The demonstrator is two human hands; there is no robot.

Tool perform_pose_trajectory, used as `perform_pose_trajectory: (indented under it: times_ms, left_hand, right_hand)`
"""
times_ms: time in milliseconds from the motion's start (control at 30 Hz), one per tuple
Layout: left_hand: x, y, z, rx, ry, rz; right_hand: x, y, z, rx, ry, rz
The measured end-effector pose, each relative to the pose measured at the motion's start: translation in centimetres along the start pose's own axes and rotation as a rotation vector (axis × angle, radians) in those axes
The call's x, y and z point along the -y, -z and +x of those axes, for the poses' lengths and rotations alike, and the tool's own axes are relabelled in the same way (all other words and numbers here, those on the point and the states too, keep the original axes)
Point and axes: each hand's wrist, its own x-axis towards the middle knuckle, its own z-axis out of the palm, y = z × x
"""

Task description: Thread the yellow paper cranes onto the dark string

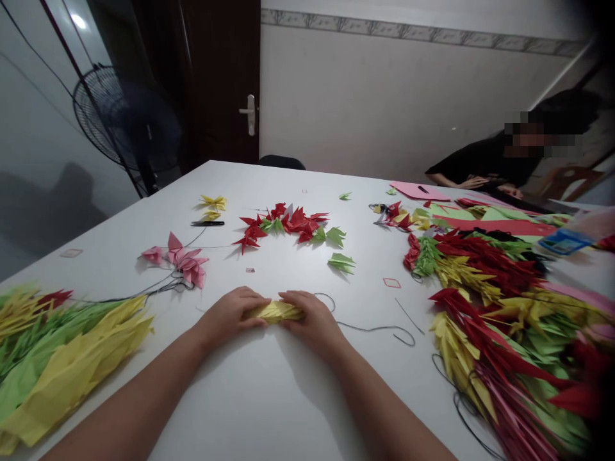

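Between my two hands, low over the white table (225, 410), is a bundle of folded yellow paper pieces (275, 312), packed in a row. My left hand (237, 314) wraps its left end, with the thumb along the near side. Around the right end, my right hand (310, 318) closes in the same way. A dark cord (375, 329) trails over the table to the right of my right hand. Beyond my hands lie red folded paper pieces (298, 223) and light green ones (342, 262). My palms hide the ends of the bundle.
Yellow and green paper strings (81, 358) lie at left, near pink paper flowers (187, 261) and a black pen-like tool (207, 223). Colourful paper strings (480, 275) heap up at right, with a blue container (564, 242). Another person (500, 160) sits at the far right.
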Motion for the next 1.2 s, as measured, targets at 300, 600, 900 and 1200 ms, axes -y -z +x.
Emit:
perform_pose_trajectory:
  times_ms: [300,600,900,1200]
  left_hand:
    - [-1.6,-0.6,0.4,0.012,-0.004,0.012]
    - [-2.7,-1.3,0.6,-0.011,0.068,0.006]
    - [-2.7,-1.1,0.2,-0.037,0.074,0.039]
    - [-2.6,-1.3,0.4,0.018,0.043,0.161]
  right_hand:
    - [0.3,-0.1,0.0,0.003,-0.018,0.031]
    - [0.5,-0.6,-0.6,0.013,0.075,0.032]
    - [-0.3,0.6,-0.3,-0.056,-0.028,0.114]
    - [-0.7,1.2,0.1,-0.119,-0.098,0.167]
